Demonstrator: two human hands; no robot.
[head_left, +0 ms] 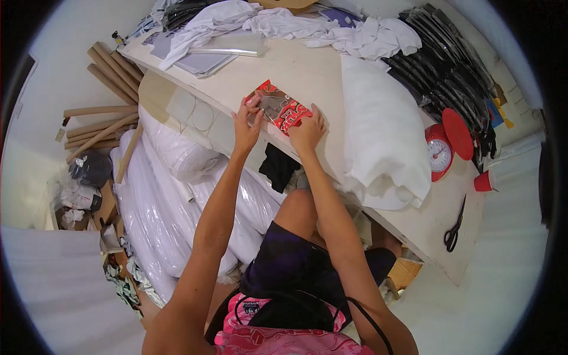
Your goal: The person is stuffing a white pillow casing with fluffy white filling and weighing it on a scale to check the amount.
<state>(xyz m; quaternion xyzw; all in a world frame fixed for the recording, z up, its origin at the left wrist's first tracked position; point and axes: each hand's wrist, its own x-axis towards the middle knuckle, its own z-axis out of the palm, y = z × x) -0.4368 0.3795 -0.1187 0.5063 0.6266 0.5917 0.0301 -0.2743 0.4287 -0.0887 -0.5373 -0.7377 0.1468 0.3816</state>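
Note:
On the white table, a flat red printed packet (278, 103) with a brownish grey middle lies at a slant between both hands. My left hand (247, 121) grips the packet's left end, fingers curled and thumb extended onto it. My right hand (306, 129) holds the lower right corner, with fingers bent over that edge. To the right of my right hand is a large bundle of white padded material (381, 130).
Paper sheets (195, 62), white cloths (384, 38) and black bagged items (449, 59) line the back. A red scale (439, 151), red cup (484, 181) and black scissors (452, 234) sit rightward. Wrapped white rolls (154, 213) and cardboard tubes (103, 127) fill the left below table level.

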